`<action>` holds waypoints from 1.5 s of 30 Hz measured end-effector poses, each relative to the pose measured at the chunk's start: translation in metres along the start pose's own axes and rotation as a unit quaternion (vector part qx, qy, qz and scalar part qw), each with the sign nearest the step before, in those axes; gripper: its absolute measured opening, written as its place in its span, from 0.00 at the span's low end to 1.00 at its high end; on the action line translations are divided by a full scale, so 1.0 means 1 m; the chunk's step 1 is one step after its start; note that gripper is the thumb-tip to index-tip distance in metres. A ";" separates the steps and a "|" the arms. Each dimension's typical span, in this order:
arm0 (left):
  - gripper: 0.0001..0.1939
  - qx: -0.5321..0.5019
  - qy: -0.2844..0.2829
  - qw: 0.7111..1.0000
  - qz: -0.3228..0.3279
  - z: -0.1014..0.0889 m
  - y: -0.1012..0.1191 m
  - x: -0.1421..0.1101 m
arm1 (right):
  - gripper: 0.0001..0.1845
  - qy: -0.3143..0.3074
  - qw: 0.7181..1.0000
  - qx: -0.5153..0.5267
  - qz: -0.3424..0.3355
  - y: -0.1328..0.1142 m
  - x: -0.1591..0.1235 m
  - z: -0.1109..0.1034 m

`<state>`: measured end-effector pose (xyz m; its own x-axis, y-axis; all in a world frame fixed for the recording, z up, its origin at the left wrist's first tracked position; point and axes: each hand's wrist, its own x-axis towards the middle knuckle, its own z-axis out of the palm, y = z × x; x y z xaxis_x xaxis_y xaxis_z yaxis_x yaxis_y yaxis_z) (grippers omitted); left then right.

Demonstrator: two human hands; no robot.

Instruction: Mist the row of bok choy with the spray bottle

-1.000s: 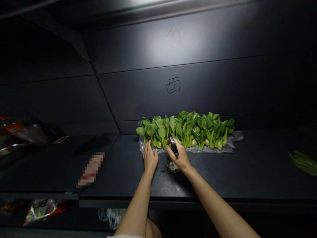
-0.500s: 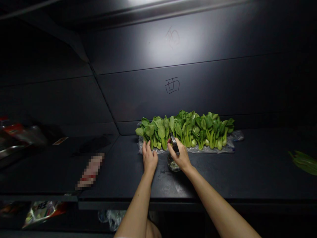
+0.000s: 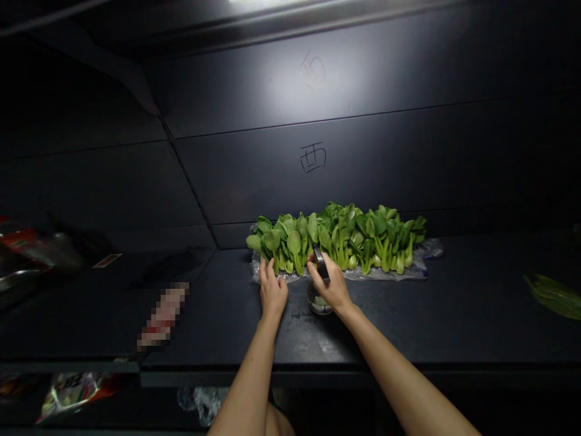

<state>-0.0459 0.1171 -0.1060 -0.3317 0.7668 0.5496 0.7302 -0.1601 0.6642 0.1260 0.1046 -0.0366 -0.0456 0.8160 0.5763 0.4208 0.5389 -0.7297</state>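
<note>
Heads of green bok choy (image 3: 347, 233) stand in a row against the back panel, on a sheet of clear plastic (image 3: 385, 275). My left hand (image 3: 273, 292) lies at the left front of the row, its fingers stretched out at the stems and the plastic edge, with nothing held. In front of the bok choy, my right hand (image 3: 334, 289) is wrapped round the neck of a spray bottle (image 3: 318, 303). Its black head points toward the leaves, and the clear body shows below my fingers. The palm hides part of the bottle.
Dark shelf (image 3: 454, 315) runs beneath, its front edge close to my forearms. Some loose green leaves (image 3: 554, 295) lie at the far right. On the left are a pixelated strip (image 3: 163, 318) and red packages (image 3: 27, 242). A lower shelf holds a bag (image 3: 75, 390) and crumpled plastic (image 3: 209, 402).
The whole scene has shifted slightly left in the view. My hands keep almost the same places relative to the bok choy, and the spray bottle stays in my right hand.
</note>
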 end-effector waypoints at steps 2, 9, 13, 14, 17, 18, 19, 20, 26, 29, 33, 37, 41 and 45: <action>0.30 0.001 -0.001 1.000 0.003 0.000 0.001 0.000 | 0.14 0.005 1.000 -0.003 0.002 0.000 0.000 -0.001; 0.29 -0.004 -0.003 1.000 0.011 0.000 0.001 0.000 | 0.13 0.019 0.999 -0.028 0.022 0.005 0.002 -0.010; 0.30 -0.004 -0.006 1.000 0.005 0.000 0.000 0.000 | 0.14 0.018 0.999 -0.021 0.023 0.007 0.002 -0.012; 0.30 -0.003 -0.007 1.000 0.005 0.000 0.000 0.000 | 0.15 0.021 0.999 -0.018 0.020 0.008 0.003 -0.012; 0.29 -0.001 -0.006 1.000 0.010 0.001 -0.001 0.000 | 0.16 0.036 0.999 -0.016 0.012 0.010 0.003 -0.013; 0.29 0.000 -0.006 1.000 0.014 0.001 -0.001 0.000 | 0.16 0.040 0.999 -0.018 0.013 0.011 0.003 -0.013; 0.29 0.000 -0.006 1.000 0.018 0.001 -0.001 0.000 | 0.16 0.043 0.999 -0.021 0.015 0.012 0.004 -0.014; 0.29 0.001 -0.005 1.000 0.021 0.002 -0.001 0.000 | 0.16 0.045 0.999 -0.025 0.018 0.012 0.004 -0.015; 0.28 0.010 -0.001 0.999 0.030 0.002 -0.001 0.000 | 0.16 0.043 0.998 -0.042 0.034 0.014 0.005 -0.019; 0.28 0.015 -0.003 0.999 0.035 0.002 0.000 0.000 | 0.16 0.037 0.998 -0.039 0.031 0.014 0.005 -0.019; 0.28 0.020 -0.005 0.999 0.048 0.001 0.001 -0.001 | 0.17 0.040 0.998 -0.030 0.029 0.015 0.004 -0.020; 0.28 0.025 -0.005 0.997 0.067 0.000 0.003 -0.003 | 0.17 0.058 0.998 -0.032 0.021 0.019 0.004 -0.023; 0.28 0.032 -0.012 0.996 0.080 0.000 0.005 -0.004 | 0.17 0.058 0.998 -0.033 0.021 0.021 0.004 -0.028; 0.29 0.033 -0.011 0.995 0.089 0.000 0.007 -0.004 | 0.18 0.052 0.998 -0.030 0.012 0.023 0.003 -0.031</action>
<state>-0.0393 0.1129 -0.1030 -0.1806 0.7437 0.6437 0.8138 -0.2546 0.5225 0.1632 0.1130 -0.0402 0.0576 0.8009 0.5960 0.4735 0.5037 -0.7226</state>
